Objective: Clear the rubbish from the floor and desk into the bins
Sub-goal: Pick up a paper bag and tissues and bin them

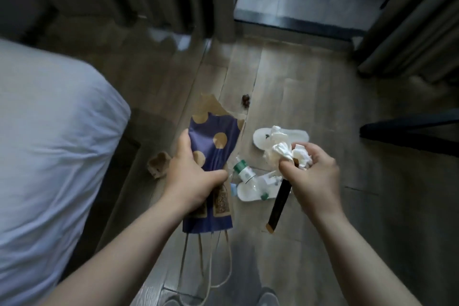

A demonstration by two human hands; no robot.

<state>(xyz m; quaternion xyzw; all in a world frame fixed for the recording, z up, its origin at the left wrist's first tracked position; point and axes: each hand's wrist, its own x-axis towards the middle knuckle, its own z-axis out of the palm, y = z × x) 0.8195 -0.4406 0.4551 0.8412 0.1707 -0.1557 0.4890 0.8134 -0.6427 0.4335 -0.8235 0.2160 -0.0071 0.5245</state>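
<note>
Presently left hand (196, 176) fingers (214, 176) clamp one paper bag (213, 129), right hand (315, 174) fingers (306, 148) clamp white tissues (283, 151) and one black strip (279, 201).

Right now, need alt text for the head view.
Seen from above, a person's left hand grips a blue paper bag with tan dots while the right hand holds wadded white tissue and a dark flat strip. Below them on the floor lie a green-capped plastic bottle and two white slippers, beside a white-sheeted bed.
</note>
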